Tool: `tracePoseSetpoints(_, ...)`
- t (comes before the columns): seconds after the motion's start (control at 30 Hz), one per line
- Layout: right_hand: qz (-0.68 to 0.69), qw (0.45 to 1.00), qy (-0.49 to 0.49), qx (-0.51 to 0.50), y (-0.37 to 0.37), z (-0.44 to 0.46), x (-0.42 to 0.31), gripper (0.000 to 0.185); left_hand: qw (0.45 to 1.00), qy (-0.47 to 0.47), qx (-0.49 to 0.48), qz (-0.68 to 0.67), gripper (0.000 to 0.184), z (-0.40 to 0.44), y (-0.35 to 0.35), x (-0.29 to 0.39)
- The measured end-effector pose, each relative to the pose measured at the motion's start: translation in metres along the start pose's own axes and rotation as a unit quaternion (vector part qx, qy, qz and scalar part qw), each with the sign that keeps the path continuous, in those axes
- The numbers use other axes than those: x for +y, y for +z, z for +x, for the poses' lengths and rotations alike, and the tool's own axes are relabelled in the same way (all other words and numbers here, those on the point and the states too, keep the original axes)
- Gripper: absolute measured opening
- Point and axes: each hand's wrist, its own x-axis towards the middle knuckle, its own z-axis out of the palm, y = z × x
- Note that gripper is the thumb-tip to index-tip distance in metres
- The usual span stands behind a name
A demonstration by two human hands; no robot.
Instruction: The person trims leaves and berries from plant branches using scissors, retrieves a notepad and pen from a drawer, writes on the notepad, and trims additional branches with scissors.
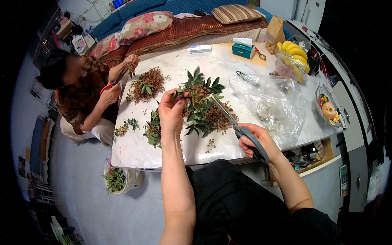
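Since the left hand (171, 107) pinches the sprig (199, 92) near the scissors (228, 116), the right hand (259, 141), wrapped round them, should angle each snip away from the left.

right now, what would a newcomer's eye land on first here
Most likely the grey scissors in the right hand, pointing toward the leafy sprig in the left hand, mid-table. Next, perhaps, the yellow bananas at the table's far right and the co-worker with red-handled scissors at picture left.
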Motion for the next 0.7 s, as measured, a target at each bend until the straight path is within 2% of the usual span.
tracePoseSetpoints(0.47,-0.071,0.997,-0.027,0.013,0.005,0.005,0.004,0.042,0.996,-0.034,0.009,0.077,0.027,-0.002,0.017,0.003)
tracePoseSetpoints(0.7,-0.063,0.998,-0.005,0.015,0.006,0.007,0.002,0.042,0.994,-0.023,0.001,0.104,0.029,-0.002,0.017,0.001)
